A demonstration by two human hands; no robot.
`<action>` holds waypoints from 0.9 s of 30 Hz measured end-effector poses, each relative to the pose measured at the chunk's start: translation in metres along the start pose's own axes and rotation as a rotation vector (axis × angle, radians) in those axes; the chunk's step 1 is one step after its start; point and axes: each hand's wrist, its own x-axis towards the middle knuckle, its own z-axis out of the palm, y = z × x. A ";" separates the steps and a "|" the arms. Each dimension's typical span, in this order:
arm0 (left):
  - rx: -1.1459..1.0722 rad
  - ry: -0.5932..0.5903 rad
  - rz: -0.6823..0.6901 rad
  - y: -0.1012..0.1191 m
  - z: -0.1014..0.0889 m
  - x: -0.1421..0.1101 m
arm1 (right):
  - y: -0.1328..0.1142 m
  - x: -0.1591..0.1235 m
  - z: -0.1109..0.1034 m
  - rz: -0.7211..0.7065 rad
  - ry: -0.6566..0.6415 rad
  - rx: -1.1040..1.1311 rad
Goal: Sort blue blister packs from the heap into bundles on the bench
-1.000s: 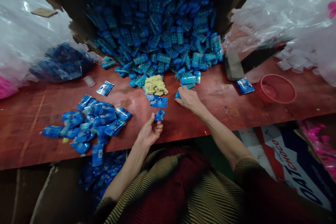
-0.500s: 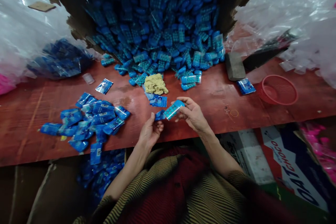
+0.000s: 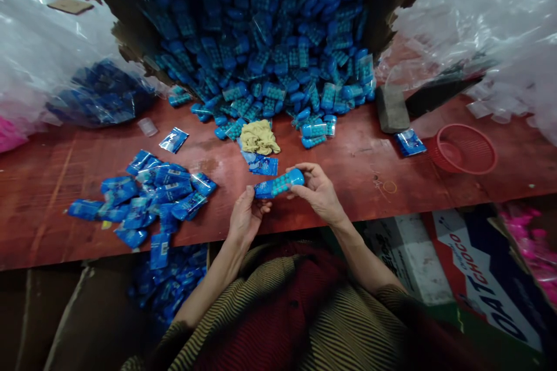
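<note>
My left hand (image 3: 246, 217) pinches a small blue plastic pouch (image 3: 262, 190) by its edge, just above the near edge of the red table (image 3: 343, 185). My right hand (image 3: 319, 190) grips a blue oblong toy piece (image 3: 285, 181) dotted with teal bumps. One end of that piece sits in the mouth of the pouch, so both hands meet over the table's middle. Behind them a large heap of the same blue pieces (image 3: 270, 52) spills from a torn cardboard box.
A pile of filled blue pouches (image 3: 148, 194) lies left of my hands, with more in a box (image 3: 169, 290) under the table. A yellow cloth (image 3: 259, 138), flat empty pouches (image 3: 263, 165), a red basket (image 3: 462, 148), a dark block (image 3: 391, 109) and clear plastic bags (image 3: 478, 17) surround them.
My right hand took a blue piece from the heap's edge and brought it back to the pouch in my left hand. The piece's end now sits in the pouch.
</note>
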 end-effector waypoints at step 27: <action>-0.130 -0.133 -0.149 0.019 -0.002 -0.005 | 0.052 -0.029 0.020 0.005 -0.047 -0.006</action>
